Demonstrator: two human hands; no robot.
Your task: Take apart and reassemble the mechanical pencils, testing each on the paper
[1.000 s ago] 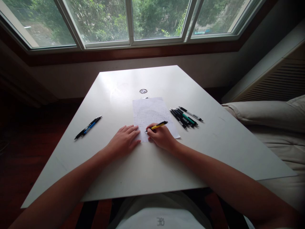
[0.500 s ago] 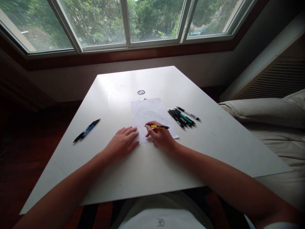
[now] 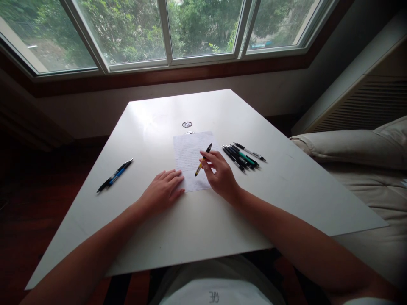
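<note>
My left hand (image 3: 163, 186) lies flat, fingers stretched out, with its fingertips on the lower left edge of a sheet of paper (image 3: 190, 148) covered in lines of handwriting. Over the right side of that sheet, my right hand (image 3: 221, 173) grips a yellow and black pen (image 3: 199, 168) between thumb and fingers. The pen is tilted, one end up and away, the other down towards the paper; whether it touches the sheet I cannot tell. My right hand hides the sheet's lower right corner.
A bunch of several pens (image 3: 243, 157), mostly black with one green, lies right of the paper. Two pens (image 3: 115, 176), one black and one blue, lie at the left of the white table (image 3: 152, 237). A round black-and-white mark (image 3: 187, 124) shows beyond the sheet. A beige sofa (image 3: 349, 178) stands at the right.
My right hand has lifted and shifted slightly right, and the pen has swung from lying nearly level to a steep slant across the fingers. My left hand stays on the paper.
</note>
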